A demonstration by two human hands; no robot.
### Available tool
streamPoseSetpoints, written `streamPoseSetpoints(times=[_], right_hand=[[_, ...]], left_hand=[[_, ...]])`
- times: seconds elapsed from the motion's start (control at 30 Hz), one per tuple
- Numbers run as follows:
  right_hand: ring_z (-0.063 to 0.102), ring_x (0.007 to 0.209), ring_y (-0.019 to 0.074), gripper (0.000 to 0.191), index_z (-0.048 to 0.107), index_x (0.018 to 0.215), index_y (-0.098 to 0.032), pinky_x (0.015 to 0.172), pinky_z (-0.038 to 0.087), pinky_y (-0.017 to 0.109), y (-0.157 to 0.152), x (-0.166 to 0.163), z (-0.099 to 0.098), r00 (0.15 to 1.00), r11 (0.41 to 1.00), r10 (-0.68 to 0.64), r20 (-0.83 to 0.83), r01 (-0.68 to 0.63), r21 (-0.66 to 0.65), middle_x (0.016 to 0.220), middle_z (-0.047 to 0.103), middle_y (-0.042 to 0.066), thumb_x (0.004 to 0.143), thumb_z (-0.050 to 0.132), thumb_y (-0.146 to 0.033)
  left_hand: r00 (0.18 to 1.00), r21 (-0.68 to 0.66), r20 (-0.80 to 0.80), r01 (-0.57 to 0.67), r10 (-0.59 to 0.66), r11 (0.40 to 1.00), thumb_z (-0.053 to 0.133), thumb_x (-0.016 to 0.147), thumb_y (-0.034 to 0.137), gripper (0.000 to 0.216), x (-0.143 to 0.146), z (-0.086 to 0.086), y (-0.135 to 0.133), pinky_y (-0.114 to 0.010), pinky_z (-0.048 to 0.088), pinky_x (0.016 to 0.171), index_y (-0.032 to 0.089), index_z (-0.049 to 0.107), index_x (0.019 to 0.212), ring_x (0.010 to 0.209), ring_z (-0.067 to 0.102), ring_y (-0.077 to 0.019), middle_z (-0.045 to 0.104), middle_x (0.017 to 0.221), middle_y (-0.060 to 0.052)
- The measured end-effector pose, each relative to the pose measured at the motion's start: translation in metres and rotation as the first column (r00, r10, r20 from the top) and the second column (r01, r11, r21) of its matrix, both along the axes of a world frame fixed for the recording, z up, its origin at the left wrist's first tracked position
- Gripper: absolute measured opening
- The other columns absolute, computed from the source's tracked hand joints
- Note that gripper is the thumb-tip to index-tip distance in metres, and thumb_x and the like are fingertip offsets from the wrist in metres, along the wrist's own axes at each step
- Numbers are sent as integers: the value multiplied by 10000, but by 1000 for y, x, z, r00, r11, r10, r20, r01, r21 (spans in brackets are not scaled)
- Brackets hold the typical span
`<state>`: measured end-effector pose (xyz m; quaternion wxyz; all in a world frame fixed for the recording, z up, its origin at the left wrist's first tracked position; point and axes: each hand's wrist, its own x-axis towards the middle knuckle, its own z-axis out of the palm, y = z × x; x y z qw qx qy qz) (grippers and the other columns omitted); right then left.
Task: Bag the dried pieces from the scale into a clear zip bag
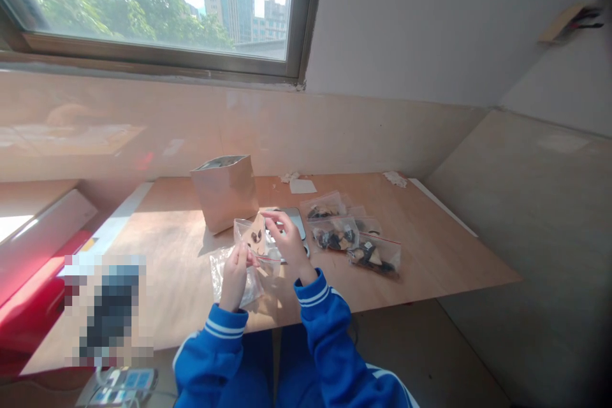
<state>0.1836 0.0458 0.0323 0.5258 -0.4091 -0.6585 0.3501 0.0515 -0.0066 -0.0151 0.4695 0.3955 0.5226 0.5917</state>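
I look down on a wide plywood table (430, 255) that fills the middle of my view, its far edge against a tiled wall below a window (157, 6) at 11 o'clock. On the table at 12 o'clock from my hands stands an open brown paper bag (224, 194), upright. Just beyond my right hand, partly hidden by it, lies a flat grey device (294, 220); I cannot tell what it is. At 2 o'clock from the hands sits a cluster of filled zip bags (354, 239), clear with red seal strips, touching and overlapping one another, dark small parts inside. Flat under my left hand lies an empty clear bag (220, 271).

Between my hands I hold up a small zip bag (253, 239), clear, with dark pieces showing in it, tilted toward me above the table. My left hand (235, 277) pinches its lower left edge, fingers closed on the plastic. My right hand (289, 239) meets the bag's upper right side with fingers half spread; whether it actually grips I cannot tell. White paper scraps (302, 185) lie near the far edge at 1 o'clock.
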Motion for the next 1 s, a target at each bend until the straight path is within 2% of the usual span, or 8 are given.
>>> streamPoseSetpoints(times=[0.13,0.3,0.4,0.53,0.7,0.83,0.93,1.0], right_hand=[[579,981,201,237,644,966,-192,851,474,340,21,5,-50,957,983,-186,223,182,39,996,664,72,907,416,-208],[545,1008,237,200,629,932,-186,883,423,384,26,13,-87,786,978,-204,584,140,152,992,642,85,843,486,-79],[570,947,231,157,636,930,-187,857,431,379,23,16,-81,780,974,-226,584,179,139,953,654,82,876,501,-128],[606,848,188,195,654,991,-190,789,482,318,14,17,-43,921,972,-234,312,229,53,947,685,66,920,491,-269],[604,1013,175,257,640,1106,-222,874,486,302,11,5,1,975,995,-58,214,40,88,1101,661,57,927,500,-343],[464,1250,241,337,585,1226,-191,1050,386,406,40,-8,-24,886,974,-219,409,175,142,1304,524,131,914,504,-288],[395,1301,312,437,523,1294,-140,1044,373,478,68,-14,-57,781,957,-284,556,268,112,1392,425,198,889,552,-303],[433,1250,318,404,556,1237,-139,1014,387,480,80,-15,-72,728,956,-274,628,279,93,1328,474,200,862,595,-283]], left_hand=[[1000,14,-1,-3,3,1000,514,837,585,442,-5,-1,1,-280,465,643,211,459,607,575,526,-147,505,560,8],[999,24,47,-10,9,1000,563,797,599,446,-9,2,1,-284,478,628,204,477,608,561,527,-147,507,551,12],[999,32,40,-16,15,999,560,814,575,439,-7,2,2,-278,473,627,200,472,604,551,519,-138,504,555,12],[997,13,71,-11,10,1000,571,798,590,450,-3,-1,3,-269,472,612,197,467,606,557,526,-136,505,555,18],[994,0,107,20,-20,1000,564,791,611,467,4,-2,4,-268,468,593,202,448,599,534,514,-134,506,536,19],[997,27,71,-29,27,999,538,836,564,439,0,-3,3,-260,463,624,199,449,608,552,516,-126,500,555,25],[997,33,63,-45,43,998,532,840,564,443,-6,-2,1,-258,457,625,202,439,601,556,515,-128,495,550,25],[995,26,88,-43,41,999,539,823,584,457,-9,-1,0,-261,454,602,207,431,590,542,509,-132,487,533,26]])
